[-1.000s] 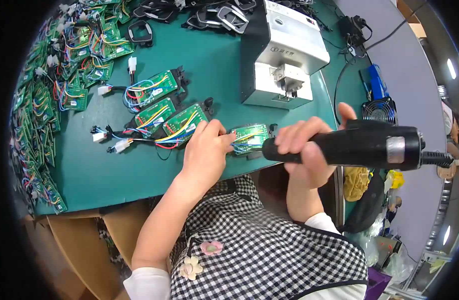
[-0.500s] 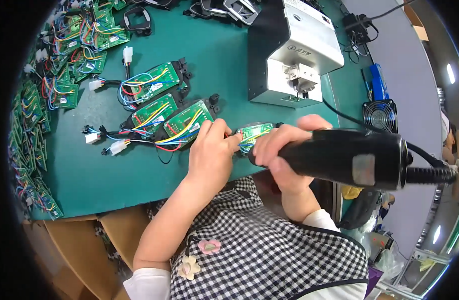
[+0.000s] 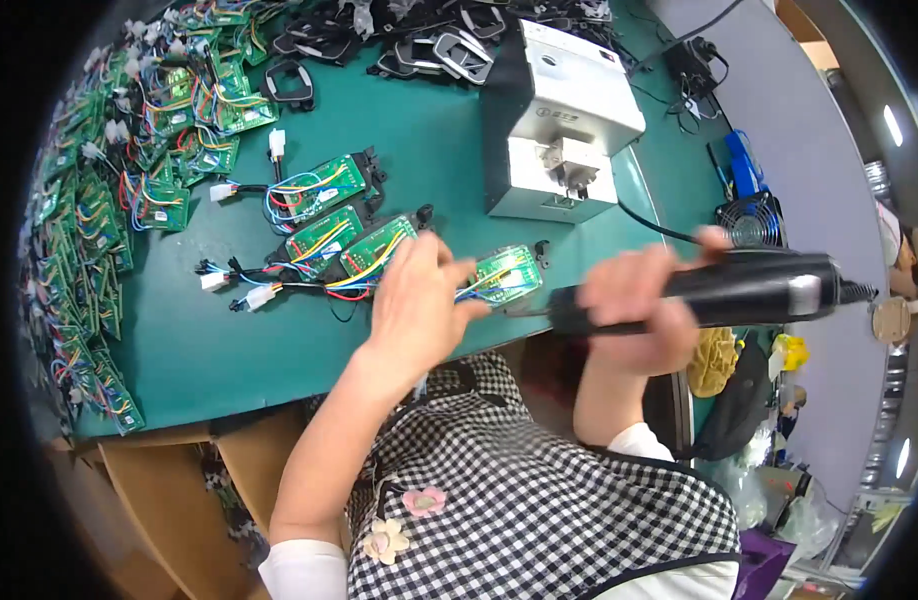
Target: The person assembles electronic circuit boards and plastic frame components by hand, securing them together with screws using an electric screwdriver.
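Note:
My left hand (image 3: 416, 300) rests on the green work mat, its fingers pinning the left end of a small green circuit board (image 3: 506, 274) with coloured wires. My right hand (image 3: 644, 320) grips a black electric screwdriver (image 3: 724, 290) held level, its tip pointing left at the board's right edge near the table's front. A cable runs from the tool's rear to the right. Beside my left hand lie three more green wired boards (image 3: 329, 225) with white connectors.
A white and black box-shaped machine (image 3: 564, 120) stands behind the board. Heaps of wired green boards (image 3: 109, 180) fill the left side, black plastic frames (image 3: 419, 40) the back. A small black fan (image 3: 751, 222) sits at the right. A cardboard box (image 3: 159, 480) stands under the table edge.
The screwdriver has drawn back to the right, away from the board, and my right hand went with it. My left hand stays on the board's left end.

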Tool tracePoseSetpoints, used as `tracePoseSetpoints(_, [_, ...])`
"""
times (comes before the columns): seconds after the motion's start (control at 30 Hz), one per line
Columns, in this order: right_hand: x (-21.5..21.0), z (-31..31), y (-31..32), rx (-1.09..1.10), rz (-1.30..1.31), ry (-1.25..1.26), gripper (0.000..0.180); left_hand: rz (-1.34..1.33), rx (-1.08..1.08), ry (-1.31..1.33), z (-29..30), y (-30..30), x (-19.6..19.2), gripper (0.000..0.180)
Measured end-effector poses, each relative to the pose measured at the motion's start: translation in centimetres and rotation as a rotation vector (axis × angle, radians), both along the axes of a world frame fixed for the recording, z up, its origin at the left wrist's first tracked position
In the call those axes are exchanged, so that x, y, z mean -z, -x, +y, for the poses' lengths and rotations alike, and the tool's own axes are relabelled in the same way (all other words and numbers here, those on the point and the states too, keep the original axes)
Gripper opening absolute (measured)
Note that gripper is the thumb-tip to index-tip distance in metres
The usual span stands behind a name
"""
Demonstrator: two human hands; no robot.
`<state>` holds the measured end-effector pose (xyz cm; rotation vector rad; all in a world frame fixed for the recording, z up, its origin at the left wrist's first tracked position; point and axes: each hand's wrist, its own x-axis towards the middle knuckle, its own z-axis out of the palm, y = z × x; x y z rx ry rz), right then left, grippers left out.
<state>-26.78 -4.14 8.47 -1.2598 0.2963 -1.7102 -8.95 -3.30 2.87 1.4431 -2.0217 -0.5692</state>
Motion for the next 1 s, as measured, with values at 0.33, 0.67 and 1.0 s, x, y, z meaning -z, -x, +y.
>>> tracePoseSetpoints(0.33, [0.3, 2.0, 3.5, 0.213, -0.147, -0.105, 0.064, -0.127, -0.055, -0.18, 2.3, 4.1, -2.9, 0.063])
tracePoseSetpoints(0.67, [0.7, 1.2, 1.6, 0.121, -0.233, -0.266, 0.061, -0.49, -0.234, -0.432, -0.6, -3.7, -6.6, 0.05])
tracePoseSetpoints(1.0, [2.1, -0.1, 1.1, 0.091, -0.188, -0.364, 0.06, -0.291, -0.193, -0.424, -1.7, -4.6, -6.0, 0.045])
